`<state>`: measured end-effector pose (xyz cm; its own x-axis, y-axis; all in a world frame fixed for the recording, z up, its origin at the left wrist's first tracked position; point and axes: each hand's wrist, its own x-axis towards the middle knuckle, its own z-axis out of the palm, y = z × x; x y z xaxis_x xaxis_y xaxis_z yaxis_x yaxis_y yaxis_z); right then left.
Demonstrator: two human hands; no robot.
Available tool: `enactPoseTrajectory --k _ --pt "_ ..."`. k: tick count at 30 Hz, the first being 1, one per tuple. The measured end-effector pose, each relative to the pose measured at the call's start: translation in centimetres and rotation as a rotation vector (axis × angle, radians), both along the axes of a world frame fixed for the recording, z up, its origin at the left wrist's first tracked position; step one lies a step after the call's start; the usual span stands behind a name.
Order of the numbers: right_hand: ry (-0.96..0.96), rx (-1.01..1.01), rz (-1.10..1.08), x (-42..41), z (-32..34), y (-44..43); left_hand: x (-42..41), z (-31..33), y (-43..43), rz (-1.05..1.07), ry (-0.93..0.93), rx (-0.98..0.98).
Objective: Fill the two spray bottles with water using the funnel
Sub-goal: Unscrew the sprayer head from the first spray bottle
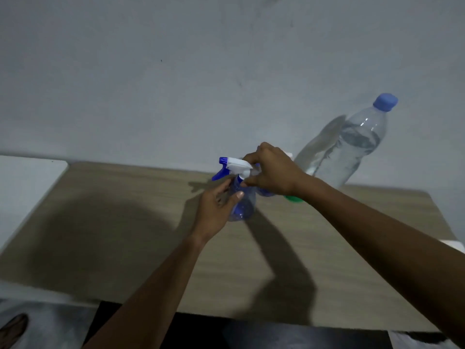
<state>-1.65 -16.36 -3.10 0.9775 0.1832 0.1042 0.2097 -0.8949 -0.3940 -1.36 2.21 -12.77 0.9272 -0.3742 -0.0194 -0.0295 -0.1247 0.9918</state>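
The left hand (219, 207) grips the clear spray bottle (242, 205) round its body; above it, the right hand (270, 172) pinches the white trigger head (235, 165) at the neck.

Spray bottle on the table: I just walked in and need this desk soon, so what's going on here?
A person steadies the spray bottle on the table with the left hand and grips its white spray head with the right hand, seemingly to unscrew it. The water bottle stands behind, capped, so no filling yet. A green thing, perhaps the funnel, peeks out under the right wrist.
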Motion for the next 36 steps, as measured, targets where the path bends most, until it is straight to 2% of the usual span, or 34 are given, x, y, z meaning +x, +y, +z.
enactPoseTrajectory --k 7,11,15,28,36 --pt "0.085 0.231 -0.028 -8.2 -2.9 -0.8 -7.7 -1.2 -0.5 -0.003 0.005 0.042" --pt "0.09 0.316 -0.035 -10.3 -3.4 -1.4 -9.9 -1.2 -1.4 -0.018 -0.012 0.078" --pt "0.085 0.388 -0.07 -11.3 -4.7 -2.0 -10.9 -1.1 -2.2 -0.015 0.067 0.049" --pt "-0.002 0.449 -0.128 -11.6 -6.6 -1.8 -10.5 -1.4 -2.3 -0.075 0.117 0.056" --pt "-0.016 0.363 -0.064 -11.1 -6.3 -2.0 -10.3 -1.4 -2.5 -0.076 0.085 0.086"
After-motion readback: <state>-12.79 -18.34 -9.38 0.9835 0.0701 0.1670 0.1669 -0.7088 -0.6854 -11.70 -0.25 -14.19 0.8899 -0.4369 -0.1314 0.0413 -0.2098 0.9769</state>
